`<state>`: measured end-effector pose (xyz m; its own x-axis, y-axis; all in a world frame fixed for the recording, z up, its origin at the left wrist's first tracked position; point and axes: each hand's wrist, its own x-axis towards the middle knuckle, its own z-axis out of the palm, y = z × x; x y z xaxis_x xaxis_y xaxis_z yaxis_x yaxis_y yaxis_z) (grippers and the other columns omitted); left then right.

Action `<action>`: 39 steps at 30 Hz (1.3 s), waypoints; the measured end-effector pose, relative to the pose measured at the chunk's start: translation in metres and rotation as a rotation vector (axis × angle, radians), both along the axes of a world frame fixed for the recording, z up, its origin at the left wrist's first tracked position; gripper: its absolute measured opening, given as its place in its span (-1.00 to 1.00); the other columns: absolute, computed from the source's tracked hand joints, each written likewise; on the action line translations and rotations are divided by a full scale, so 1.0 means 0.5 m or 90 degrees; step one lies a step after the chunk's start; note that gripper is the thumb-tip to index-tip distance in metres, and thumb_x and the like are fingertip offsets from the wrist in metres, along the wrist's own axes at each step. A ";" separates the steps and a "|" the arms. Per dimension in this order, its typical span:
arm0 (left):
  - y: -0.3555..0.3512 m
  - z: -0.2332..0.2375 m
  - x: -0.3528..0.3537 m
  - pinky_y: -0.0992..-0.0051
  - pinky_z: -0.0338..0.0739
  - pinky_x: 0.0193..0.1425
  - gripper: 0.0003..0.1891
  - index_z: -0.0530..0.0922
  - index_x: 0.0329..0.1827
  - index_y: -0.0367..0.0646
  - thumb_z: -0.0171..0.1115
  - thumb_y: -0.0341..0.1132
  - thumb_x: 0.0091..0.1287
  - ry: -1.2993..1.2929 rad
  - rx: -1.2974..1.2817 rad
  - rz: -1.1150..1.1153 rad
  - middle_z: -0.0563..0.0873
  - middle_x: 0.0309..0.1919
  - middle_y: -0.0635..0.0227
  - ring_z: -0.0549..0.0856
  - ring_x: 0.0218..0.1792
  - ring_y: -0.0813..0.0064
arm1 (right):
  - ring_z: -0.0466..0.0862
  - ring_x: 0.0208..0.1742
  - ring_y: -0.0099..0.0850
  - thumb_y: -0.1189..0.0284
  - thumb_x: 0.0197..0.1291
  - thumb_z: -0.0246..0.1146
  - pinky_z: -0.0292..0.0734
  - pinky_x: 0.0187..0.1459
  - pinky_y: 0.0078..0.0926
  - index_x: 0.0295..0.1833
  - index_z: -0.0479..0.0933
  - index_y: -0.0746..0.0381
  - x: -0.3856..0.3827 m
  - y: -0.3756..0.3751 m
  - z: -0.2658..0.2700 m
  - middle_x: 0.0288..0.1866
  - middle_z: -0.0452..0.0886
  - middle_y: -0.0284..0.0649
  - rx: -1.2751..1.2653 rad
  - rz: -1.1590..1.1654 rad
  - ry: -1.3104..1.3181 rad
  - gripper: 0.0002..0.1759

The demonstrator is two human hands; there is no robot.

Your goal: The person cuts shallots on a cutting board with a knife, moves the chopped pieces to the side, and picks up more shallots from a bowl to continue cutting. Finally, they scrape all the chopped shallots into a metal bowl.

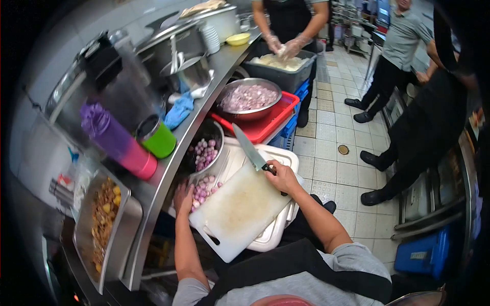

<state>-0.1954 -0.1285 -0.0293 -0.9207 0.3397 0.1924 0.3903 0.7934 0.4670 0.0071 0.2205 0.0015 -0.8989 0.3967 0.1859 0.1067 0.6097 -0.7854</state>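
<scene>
My right hand (282, 177) grips the black handle of a kitchen knife (248, 147), its broad blade pointing away from me over the far edge of the cutting board (244, 206). The white board bears a brownish stain and rests on a white lid (279, 230). My left hand (184, 198) lies open against a small pile of peeled shallots (205, 189) at the board's left edge. Just beyond, a metal bowl (218, 133) holds more shallots. The left fingertips are partly hidden beside the pile.
Chopped shallots fill a steel bowl (249, 98) on a red tray (265, 133). A co-worker's gloved hands (290, 50) work over a grey tub (300, 70). The steel counter (162, 189) holds a purple-pink bottle (118, 140), green cup (156, 136) and food pan (113, 239). People stand right.
</scene>
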 end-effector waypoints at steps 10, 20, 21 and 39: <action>-0.011 0.005 0.029 0.34 0.46 0.24 -0.69 0.64 0.07 -0.05 0.20 -0.13 0.36 0.008 0.237 0.090 0.69 0.09 0.16 0.65 0.12 0.12 | 0.48 -0.57 -0.55 0.39 0.19 0.29 0.39 -0.48 -0.49 0.12 0.55 0.26 -0.020 0.006 -0.041 -0.58 0.55 -0.25 -0.102 -0.010 0.065 -0.62; 0.001 -0.012 -0.049 0.29 0.49 0.23 -0.62 0.59 0.25 0.02 0.09 -0.24 0.38 -0.033 0.130 -0.027 0.68 0.11 0.05 0.65 0.14 0.05 | 0.40 -0.59 -0.61 0.40 0.19 0.28 0.28 -0.51 -0.56 0.08 0.57 0.32 -0.022 -0.001 -0.024 -0.61 0.51 -0.33 -0.104 -0.008 0.055 -0.64; 0.002 -0.008 -0.053 0.27 0.49 0.23 -0.61 0.58 0.25 0.01 0.08 -0.25 0.38 -0.062 0.099 -0.006 0.67 0.11 0.04 0.65 0.13 0.04 | 0.40 -0.59 -0.62 0.39 0.19 0.28 0.29 -0.52 -0.56 0.08 0.57 0.32 -0.020 0.001 -0.025 -0.61 0.51 -0.33 -0.116 -0.008 0.062 -0.64; 0.121 0.083 0.200 0.25 0.57 -0.04 -0.87 0.66 -0.25 -0.20 0.35 -0.39 0.17 0.083 0.112 -0.136 0.68 -0.23 0.16 0.68 -0.15 0.14 | 0.51 -0.58 -0.46 0.35 0.18 0.29 0.43 -0.45 -0.44 0.08 0.55 0.27 -0.012 -0.001 -0.018 -0.57 0.58 -0.21 -0.095 -0.008 0.043 -0.63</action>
<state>-0.0956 -0.0682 0.0122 -0.7960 0.4733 0.3774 0.6049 0.5986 0.5251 0.0012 0.2201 -0.0078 -0.8815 0.4348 0.1839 0.0574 0.4854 -0.8724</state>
